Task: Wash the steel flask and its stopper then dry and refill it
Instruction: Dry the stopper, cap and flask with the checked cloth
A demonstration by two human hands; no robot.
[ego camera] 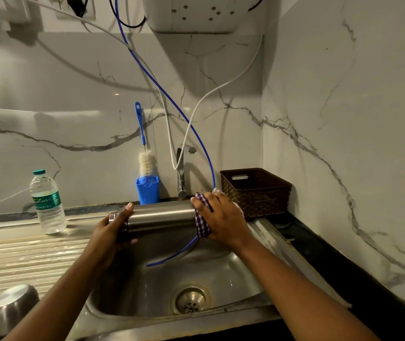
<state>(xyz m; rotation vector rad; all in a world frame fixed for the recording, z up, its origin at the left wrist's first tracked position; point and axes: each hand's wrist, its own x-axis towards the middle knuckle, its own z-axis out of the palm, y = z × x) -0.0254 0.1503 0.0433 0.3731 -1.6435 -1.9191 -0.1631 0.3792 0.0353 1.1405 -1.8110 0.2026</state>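
The steel flask (162, 216) lies sideways in the air above the sink (221, 271). My left hand (113, 232) grips its neck end, where a small round steel part, probably the stopper (112, 218), shows between the fingers. My right hand (221, 217) wraps a purple-and-white checked cloth (202, 221) around the flask's other end. The flask's base is hidden under the cloth.
A thin blue tube (172, 102) hangs from above into the sink beside a white tube (228, 84). Behind stand the tap (181, 178), a blue holder (147, 190) with a bottle brush (146, 163), and a brown basket (258, 190). A plastic water bottle (47, 203) and a steel bowl (10, 308) sit on the drainboard.
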